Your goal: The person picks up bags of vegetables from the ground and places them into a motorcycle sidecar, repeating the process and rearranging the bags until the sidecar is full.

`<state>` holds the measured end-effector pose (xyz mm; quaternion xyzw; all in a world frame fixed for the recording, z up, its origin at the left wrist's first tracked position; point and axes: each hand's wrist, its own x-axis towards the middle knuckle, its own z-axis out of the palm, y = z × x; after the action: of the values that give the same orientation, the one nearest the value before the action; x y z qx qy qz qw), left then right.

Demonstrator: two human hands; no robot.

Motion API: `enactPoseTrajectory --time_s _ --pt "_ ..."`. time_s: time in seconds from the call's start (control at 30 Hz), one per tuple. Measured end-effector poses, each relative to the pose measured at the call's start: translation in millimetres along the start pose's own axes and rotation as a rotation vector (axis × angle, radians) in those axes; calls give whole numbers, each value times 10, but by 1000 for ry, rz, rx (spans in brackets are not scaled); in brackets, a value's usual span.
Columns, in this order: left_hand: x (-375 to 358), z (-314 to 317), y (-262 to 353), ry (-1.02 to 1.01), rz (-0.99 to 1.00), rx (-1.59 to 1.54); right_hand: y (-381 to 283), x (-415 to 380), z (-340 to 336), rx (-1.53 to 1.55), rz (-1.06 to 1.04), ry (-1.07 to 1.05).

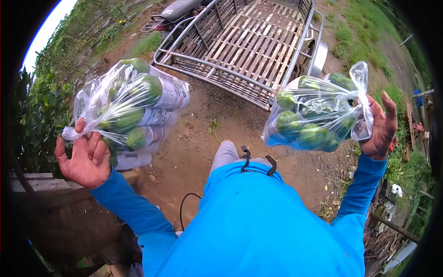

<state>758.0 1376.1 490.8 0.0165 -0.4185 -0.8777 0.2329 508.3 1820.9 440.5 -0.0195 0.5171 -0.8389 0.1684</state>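
My left hand (85, 157) is raised at the left, gripping the gathered neck of a clear plastic bag (134, 108) stuffed with green cucumbers wrapped in paper labels. My right hand (380, 127) is raised at the right, palm up, with the knotted top of a second clear plastic bag (316, 115) hooked on its fingers; that bag is packed with round green fruits. Both bags hang in the air at chest height, well apart from each other. My blue sleeves and blue shirt fill the lower middle of the view.
A metal-railed cart bed with wooden slats (249, 41) stands ahead on bare dirt. A motorbike seat (177, 11) shows beyond it. Leafy plants (41, 106) line the left, a wooden bench (41, 187) is lower left, grass and debris lie on the right.
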Motion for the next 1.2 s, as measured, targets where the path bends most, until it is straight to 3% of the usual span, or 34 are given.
enactPoseTrajectory --time_s 0.17,0.23,0.27,0.37,0.4,0.43,0.5,0.6,0.63,0.67,0.7,0.73,0.83,1.03,1.2 --pt "1265 389 -242 -137 -88 -115 -179 989 268 -47 -114 -30" --pt "1797 400 -405 -219 -169 -151 -104 1471 191 -97 -186 -172" --pt "2071 373 -507 -285 -239 -181 -74 1722 178 -53 -58 -232" --pt "2793 429 -963 -347 -385 -254 99 2250 320 -59 -1 -151" --pt "3047 419 -1115 -353 -435 -273 60 2481 457 -142 196 -103" --pt "3305 436 -1256 -340 -501 -257 141 2747 481 -213 203 -32" --pt "3842 354 -1637 -365 -575 -331 303 3171 462 -164 231 -117" --pt "4294 393 -2087 -214 -713 -361 490 3636 339 -438 326 -172" --pt "4423 326 -2278 -177 -742 -392 545 3789 422 -533 381 -181" --pt "4542 262 -2464 -161 -774 -405 569 3865 520 -674 174 -335" --pt "4638 188 -2647 -146 -801 -417 544 4069 694 -613 567 -220" --pt "4725 84 -2836 -109 -816 -412 750 4231 813 -816 521 -176" --pt "4874 -167 -3464 10 -883 -385 1342 4594 479 -1008 563 -334" --pt "5100 -882 -4655 180 -1049 -318 2455 5261 -179 -1220 569 -385" --pt "5022 -1295 -5470 292 -1123 -464 3141 5427 -621 -1362 584 -429"
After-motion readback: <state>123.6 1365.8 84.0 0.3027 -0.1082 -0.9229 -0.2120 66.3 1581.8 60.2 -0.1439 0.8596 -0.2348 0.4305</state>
